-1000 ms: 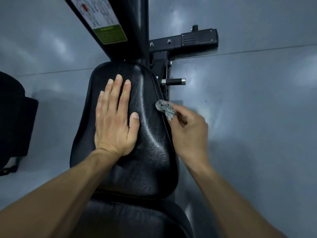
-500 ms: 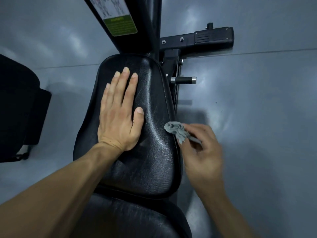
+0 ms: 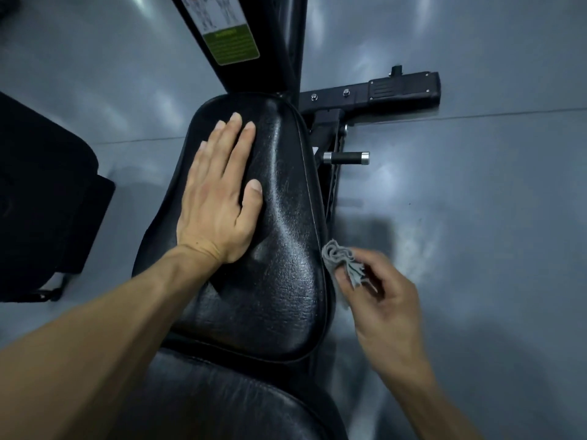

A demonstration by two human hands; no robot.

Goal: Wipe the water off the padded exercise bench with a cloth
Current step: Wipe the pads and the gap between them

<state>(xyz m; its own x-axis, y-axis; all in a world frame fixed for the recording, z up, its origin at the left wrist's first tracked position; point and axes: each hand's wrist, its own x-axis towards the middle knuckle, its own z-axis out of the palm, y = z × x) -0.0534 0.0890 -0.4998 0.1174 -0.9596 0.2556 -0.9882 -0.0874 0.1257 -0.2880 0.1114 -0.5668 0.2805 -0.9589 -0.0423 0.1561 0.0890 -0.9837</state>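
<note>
Nearest you, your right hand pinched the bunched cloth at about 4 o'clock from the pad, touching its right side seam or just off it; I could not tell which. Your left hand lay spread flat, pressed on the pad's upper left, toward 11 o'clock. Farther off, the handle stuck out at 2 o'clock. The risk, as I judged it: so small a wad could skim the edge only and leave water on top, or smear it under your flat palm.
</note>
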